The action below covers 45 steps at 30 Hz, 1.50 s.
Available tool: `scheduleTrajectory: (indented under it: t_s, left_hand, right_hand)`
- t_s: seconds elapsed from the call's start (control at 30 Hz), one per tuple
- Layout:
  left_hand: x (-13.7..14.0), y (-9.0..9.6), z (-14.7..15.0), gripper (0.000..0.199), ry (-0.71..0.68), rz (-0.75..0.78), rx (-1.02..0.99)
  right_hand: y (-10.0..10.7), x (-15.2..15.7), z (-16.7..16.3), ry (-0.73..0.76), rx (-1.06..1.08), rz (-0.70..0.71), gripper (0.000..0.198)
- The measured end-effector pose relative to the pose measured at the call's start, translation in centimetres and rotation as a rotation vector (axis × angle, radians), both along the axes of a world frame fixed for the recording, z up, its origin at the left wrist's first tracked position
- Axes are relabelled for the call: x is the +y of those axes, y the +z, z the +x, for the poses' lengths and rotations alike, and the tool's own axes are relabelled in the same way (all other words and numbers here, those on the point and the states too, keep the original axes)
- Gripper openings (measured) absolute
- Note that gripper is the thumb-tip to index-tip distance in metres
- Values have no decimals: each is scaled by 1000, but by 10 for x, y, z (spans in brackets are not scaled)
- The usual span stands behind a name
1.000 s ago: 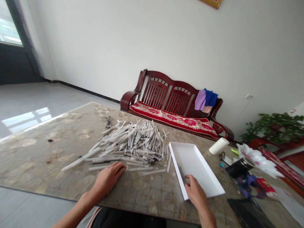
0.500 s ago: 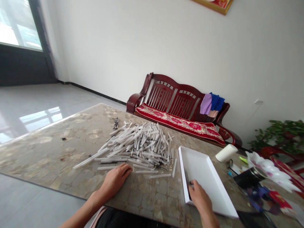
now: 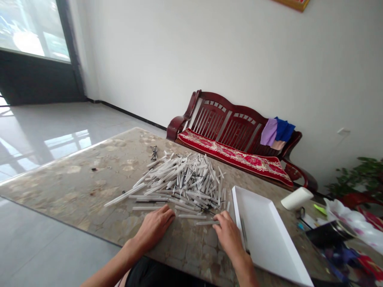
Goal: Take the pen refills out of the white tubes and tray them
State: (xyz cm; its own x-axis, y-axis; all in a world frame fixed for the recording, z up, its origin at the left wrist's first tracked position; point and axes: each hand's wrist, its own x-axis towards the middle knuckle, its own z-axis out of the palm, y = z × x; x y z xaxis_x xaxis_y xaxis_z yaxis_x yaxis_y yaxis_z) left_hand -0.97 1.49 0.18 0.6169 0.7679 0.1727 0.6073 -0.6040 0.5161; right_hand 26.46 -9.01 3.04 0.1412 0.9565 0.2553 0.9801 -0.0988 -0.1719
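Note:
A heap of thin whitish tubes (image 3: 191, 175), with some dark sticks mixed in, lies on the patterned table. My left hand (image 3: 156, 224) rests palm down at the heap's front edge, fingers lying close together on the table. To the right, my right hand (image 3: 229, 233) has thumb and fingers around the end of a single whitish tube (image 3: 205, 223) lying flat in front of the heap. Beside that hand stands a shallow white box tray (image 3: 269, 235). A few dark thin sticks (image 3: 244, 235) lie along its left inner wall.
Dark-framed glasses (image 3: 154, 153) lie behind the heap. Right of the tray are a white roll (image 3: 297, 198), a black cylindrical cup (image 3: 329, 234) and assorted small items. A red wooden bench (image 3: 227, 119) stands beyond the table (image 3: 119, 155).
My right hand has left the tray's inner left side and moved left to the loose tube, leaving dark sticks in the tray. The left hand stays by the heap. The view has shifted slightly.

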Motion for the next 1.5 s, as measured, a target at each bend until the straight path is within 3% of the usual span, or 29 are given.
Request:
scheduleTrajectory:
  t_s: [0.2, 0.33, 0.43, 0.53, 0.63, 0.77, 0.93, 1.07, 1.17, 1.27, 1.4, 1.5]
  left_hand:
    - [-2, -7, -1, 23, -81, 114, -57]
    - [-13, -7, 10, 17, -208, 297, -125]
    - [-22, -2, 21, 28, -325, 362, -84]
    - [-24, -1, 26, 22, -328, 309, -7]
    - [-20, -5, 24, 11, -239, 209, 39]
    - [-11, -7, 22, 21, -130, 45, -15]
    - [-8, -4, 24, 24, -86, -74, -56]
    - [-9, -4, 23, 22, -65, -129, -72]
    - [-10, -5, 21, 20, -39, -171, -123]
    - [-9, -6, 20, 20, -21, -232, -220]
    - [-8, -6, 21, 22, -8, -308, -315]
    - [-8, -4, 21, 21, 5, -334, -354]
  right_hand:
    - [4, -2, -6, 53, -180, -44, 21]
    - [11, -7, -40, 98, -213, -1, 23]
    - [9, -6, -71, 121, -90, 20, 23]
    - [4, 0, -78, 164, 145, 38, 18]
    - [-1, 8, -53, 72, 288, 97, 21]
    - [-4, 19, -14, -147, 97, 93, 21]
    - [-6, 28, -8, -150, -147, -91, 17]
    - [-7, 28, -6, -172, -127, -85, 13]
    - [-7, 24, 0, -208, 76, 24, 12]
    - [-5, 21, -7, -257, 529, 193, 8]
    - [3, 23, -42, -226, 1150, 357, 32]
    - [12, 29, -67, -227, 1318, 439, 40]
